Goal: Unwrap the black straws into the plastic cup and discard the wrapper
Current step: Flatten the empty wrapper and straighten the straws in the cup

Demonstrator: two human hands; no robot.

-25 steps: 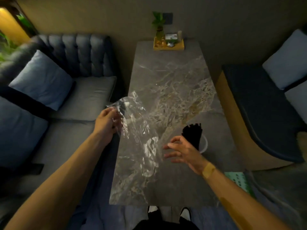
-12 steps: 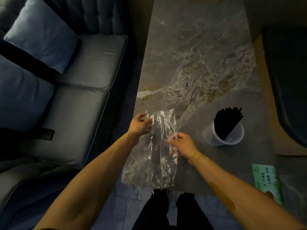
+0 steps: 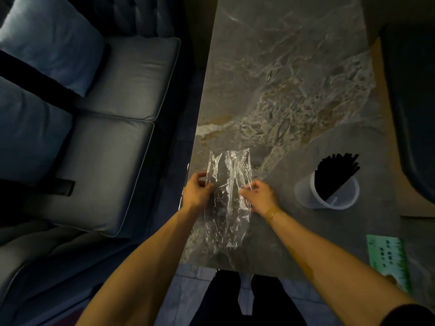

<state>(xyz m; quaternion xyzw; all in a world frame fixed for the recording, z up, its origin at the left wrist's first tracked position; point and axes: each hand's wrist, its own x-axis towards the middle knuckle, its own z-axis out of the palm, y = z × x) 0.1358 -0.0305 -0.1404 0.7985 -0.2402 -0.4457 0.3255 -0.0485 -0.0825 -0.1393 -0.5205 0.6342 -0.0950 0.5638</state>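
A clear crinkled plastic wrapper [image 3: 229,196] lies lengthwise on the marble table [image 3: 294,95] near its front left corner. My left hand [image 3: 197,191] pinches the wrapper's left edge, and my right hand [image 3: 260,196] pinches its right edge. To the right stands a translucent plastic cup [image 3: 328,191] with a bundle of black straws [image 3: 336,172] leaning in it, tips toward the upper right. The cup is about a hand's width from my right hand.
A grey sofa [image 3: 98,137] with blue cushions runs along the table's left side. A dark seat [image 3: 414,102] is on the right. A green printed card [image 3: 388,262] lies at the table's near right corner. My dark-trousered legs [image 3: 247,300] show below the table's front edge.
The wrapper went from hanging in the air in my left hand to lying flat on the table. My right hand came in and took its right edge. The camera tilted downward.
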